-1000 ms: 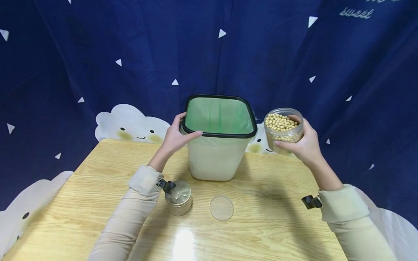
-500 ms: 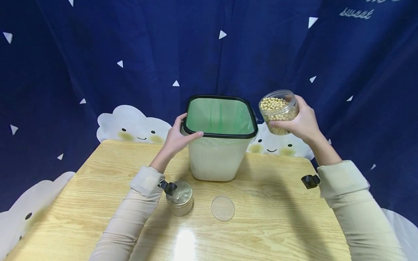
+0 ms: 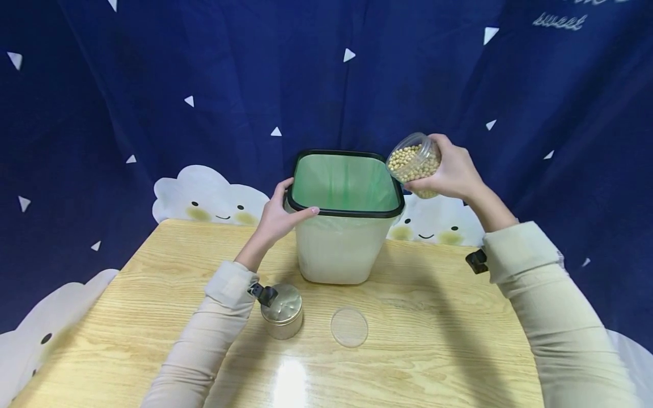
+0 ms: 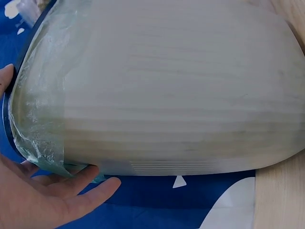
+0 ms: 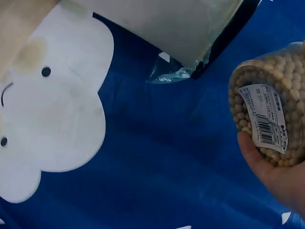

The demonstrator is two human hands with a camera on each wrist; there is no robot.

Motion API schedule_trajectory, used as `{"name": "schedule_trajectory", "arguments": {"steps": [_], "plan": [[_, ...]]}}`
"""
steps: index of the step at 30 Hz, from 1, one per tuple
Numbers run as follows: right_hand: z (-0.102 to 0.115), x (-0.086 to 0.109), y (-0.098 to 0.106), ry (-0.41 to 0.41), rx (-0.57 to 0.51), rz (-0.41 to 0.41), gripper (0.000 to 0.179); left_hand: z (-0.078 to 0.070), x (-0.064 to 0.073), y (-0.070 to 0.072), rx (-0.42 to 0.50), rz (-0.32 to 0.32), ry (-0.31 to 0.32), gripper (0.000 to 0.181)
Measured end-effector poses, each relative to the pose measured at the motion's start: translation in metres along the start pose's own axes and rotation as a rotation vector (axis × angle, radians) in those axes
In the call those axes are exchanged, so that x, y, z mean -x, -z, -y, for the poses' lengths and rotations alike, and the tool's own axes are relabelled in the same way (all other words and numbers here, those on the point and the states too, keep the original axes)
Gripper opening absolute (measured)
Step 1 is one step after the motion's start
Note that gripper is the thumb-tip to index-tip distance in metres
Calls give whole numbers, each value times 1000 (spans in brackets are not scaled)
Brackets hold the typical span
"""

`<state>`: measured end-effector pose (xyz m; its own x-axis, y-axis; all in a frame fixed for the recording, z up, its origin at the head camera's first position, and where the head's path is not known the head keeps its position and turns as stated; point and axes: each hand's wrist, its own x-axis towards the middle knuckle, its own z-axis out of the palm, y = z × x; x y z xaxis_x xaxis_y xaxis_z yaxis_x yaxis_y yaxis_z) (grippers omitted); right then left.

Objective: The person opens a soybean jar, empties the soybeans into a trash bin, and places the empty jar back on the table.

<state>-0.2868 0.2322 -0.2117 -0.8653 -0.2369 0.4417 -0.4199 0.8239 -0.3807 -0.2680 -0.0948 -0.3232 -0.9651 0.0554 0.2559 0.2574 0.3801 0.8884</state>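
R hand (image 3: 451,170) wrapped round jar of beans (image 3: 412,162), tipped over bin (image 3: 340,249) rim. L hand (image 3: 279,214) holding bin's left rim, thumb & fingers spread

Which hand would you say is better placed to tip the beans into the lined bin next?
Probably the right hand: it already grips the open jar of beans, tilted toward the bin at its right rim. The left hand holds the bin's left rim, steadying it.
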Motion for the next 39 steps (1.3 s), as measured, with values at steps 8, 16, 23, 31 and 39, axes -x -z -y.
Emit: {"name": "schedule_trajectory", "arguments": {"steps": [8, 16, 23, 31, 39], "plan": [[12, -22, 2, 94, 153, 79, 89, 3, -2, 0, 0, -7, -15, 89], [22, -31, 2, 155, 261, 120, 88, 1, -2, -1, 0, -9, -6, 88], [32, -36, 3, 192, 319, 154, 87, 2, -2, -1, -5, -13, 3, 87], [41, -43, 11, 202, 370, 161, 88, 2, -1, -1, -7, -11, -2, 87], [42, -44, 17, 221, 403, 159, 89, 4, -2, -1, -15, -7, 0, 88]]}}
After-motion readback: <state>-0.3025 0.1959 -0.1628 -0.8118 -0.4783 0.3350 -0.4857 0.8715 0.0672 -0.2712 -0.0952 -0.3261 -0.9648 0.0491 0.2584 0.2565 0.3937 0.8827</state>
